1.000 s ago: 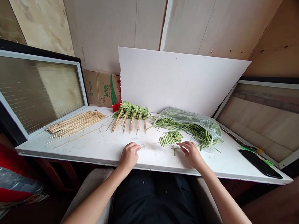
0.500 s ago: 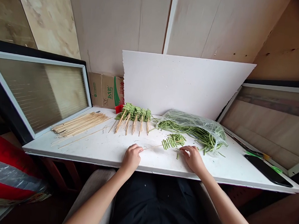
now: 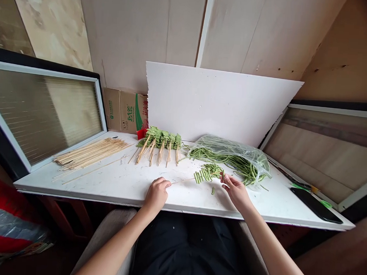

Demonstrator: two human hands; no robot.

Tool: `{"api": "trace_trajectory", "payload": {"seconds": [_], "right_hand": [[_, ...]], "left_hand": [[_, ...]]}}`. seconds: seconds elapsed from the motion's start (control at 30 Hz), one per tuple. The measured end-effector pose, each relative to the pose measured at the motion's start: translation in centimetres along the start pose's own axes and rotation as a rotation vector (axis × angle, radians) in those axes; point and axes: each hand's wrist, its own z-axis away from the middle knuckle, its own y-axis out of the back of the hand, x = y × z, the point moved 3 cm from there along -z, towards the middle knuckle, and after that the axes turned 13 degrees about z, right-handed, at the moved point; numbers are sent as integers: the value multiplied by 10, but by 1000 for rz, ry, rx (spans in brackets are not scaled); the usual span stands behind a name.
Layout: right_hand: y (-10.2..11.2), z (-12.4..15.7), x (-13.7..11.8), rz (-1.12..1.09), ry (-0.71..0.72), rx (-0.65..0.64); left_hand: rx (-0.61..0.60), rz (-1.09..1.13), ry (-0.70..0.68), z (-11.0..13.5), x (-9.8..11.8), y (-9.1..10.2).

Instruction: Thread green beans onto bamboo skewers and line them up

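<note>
My left hand (image 3: 157,192) is closed on the near end of a thin bamboo skewer (image 3: 183,180) that lies across the white table (image 3: 118,181). Short green bean pieces (image 3: 200,175) are threaded side by side on its far end. My right hand (image 3: 234,188) pinches a green bean piece (image 3: 223,176) just right of the skewer's tip, beside a small heap of cut bean pieces (image 3: 214,169). One loose piece (image 3: 213,190) lies on the table between my hands.
Finished bean skewers (image 3: 160,142) lie fanned at the back. A pile of bare skewers (image 3: 91,152) is at left. A plastic bag of long beans (image 3: 235,155) is at right, a black phone (image 3: 316,205) and green-handled scissors (image 3: 305,187) farther right. A white board (image 3: 216,102) leans behind.
My right hand has lifted from the table and risen toward the skewer's tip with a bean piece pinched in it. The left hand stays on the skewer.
</note>
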Motion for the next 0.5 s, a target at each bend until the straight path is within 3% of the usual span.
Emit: {"api": "trace_trajectory", "payload": {"seconds": [0.5], "right_hand": [[-7,7,-9,-25,21,-24]], "left_hand": [[3,-38,-60,2,-2,-1]]}}
